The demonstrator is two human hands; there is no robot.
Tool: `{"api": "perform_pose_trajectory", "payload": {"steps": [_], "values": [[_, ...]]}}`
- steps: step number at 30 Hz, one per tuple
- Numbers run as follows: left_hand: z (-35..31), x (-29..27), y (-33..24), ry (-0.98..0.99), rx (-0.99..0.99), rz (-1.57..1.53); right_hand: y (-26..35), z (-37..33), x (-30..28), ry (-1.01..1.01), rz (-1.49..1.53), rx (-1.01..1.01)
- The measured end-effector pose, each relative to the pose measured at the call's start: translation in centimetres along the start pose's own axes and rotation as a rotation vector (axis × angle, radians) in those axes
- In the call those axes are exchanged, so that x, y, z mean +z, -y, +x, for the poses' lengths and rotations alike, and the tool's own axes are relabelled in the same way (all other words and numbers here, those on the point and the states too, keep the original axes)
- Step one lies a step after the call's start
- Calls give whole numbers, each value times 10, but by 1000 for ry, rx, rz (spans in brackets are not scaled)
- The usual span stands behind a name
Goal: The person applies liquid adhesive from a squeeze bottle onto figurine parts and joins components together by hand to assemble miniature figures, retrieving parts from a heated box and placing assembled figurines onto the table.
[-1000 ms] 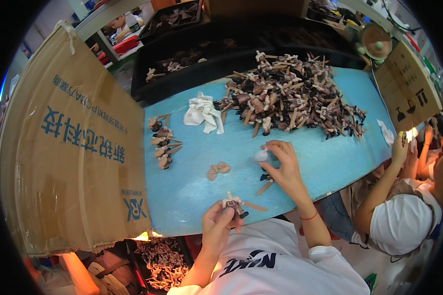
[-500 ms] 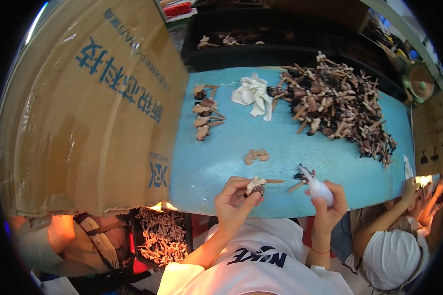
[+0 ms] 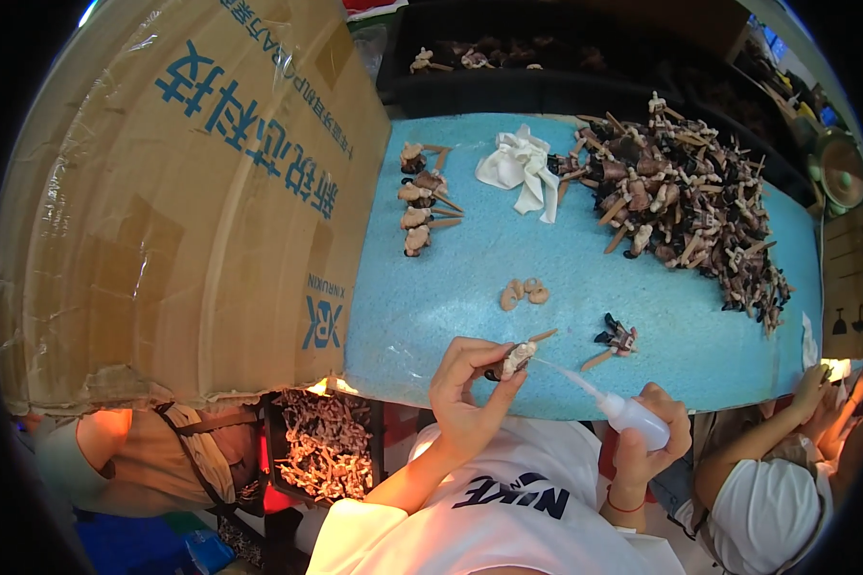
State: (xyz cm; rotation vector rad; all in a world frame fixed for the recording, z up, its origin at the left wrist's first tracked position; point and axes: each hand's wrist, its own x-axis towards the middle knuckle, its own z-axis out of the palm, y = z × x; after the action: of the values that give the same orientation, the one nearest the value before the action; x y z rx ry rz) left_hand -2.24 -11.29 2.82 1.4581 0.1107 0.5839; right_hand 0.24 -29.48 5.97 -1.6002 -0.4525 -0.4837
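Note:
Between the fingertips of my left hand (image 3: 468, 391) is a small figurine (image 3: 519, 358) with a pale upper part, a dark part and a tan stick-like piece poking out. My right hand (image 3: 650, 431) is wrapped round a white squeeze bottle (image 3: 640, 422). Its long thin nozzle slants up toward the figurine, the tip at or very near it; contact is too fine to tell. On the blue tabletop (image 3: 451, 297), just beyond my hands, lie several small curved tan pieces (image 3: 524, 292). One more dark and brown figurine (image 3: 616, 339) lies to their right.
A big heap of figurines (image 3: 681, 206) covers the back right. Several figurines (image 3: 417, 216) line up at the left, near a crumpled white cloth (image 3: 523, 171). A tall cardboard box (image 3: 192, 211) walls the left side. Black trays (image 3: 508, 91) stand behind. A co-worker's arm (image 3: 767, 426) is at right.
The bottle's nozzle has swung left from the loose figurine to the one in my left hand. That held figurine is now tilted. The whole view has shifted slightly.

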Motion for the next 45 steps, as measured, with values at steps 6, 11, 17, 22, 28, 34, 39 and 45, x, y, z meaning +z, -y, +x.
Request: {"api": "perform_pose_trajectory", "payload": {"steps": [6, 11, 17, 22, 28, 34, 39, 45], "values": [[2, -1, -1, -2, 40, 76, 1, -1, 5, -69, 124, 229], [16, -14, -1, 112, -218, 193, 3, 7, 8, -106, 255, 400], [36, -33, -7, 259, -192, 805, -8, 14, 0, -115, 626, 687], [50, -31, -23, 189, 118, 1233, -12, 14, -6, -94, 881, 795], [87, -2, -39, 300, 152, 1036, -17, 19, -9, -76, 891, 793], [145, 31, 5, 392, 150, 952, -14, 20, -17, -186, 802, 764], [174, 53, 33, 314, 119, 1106, -17, 19, -30, -244, 782, 712], [192, 78, 55, 193, 224, 1278, -17, 21, -35, -268, 771, 711]]}}
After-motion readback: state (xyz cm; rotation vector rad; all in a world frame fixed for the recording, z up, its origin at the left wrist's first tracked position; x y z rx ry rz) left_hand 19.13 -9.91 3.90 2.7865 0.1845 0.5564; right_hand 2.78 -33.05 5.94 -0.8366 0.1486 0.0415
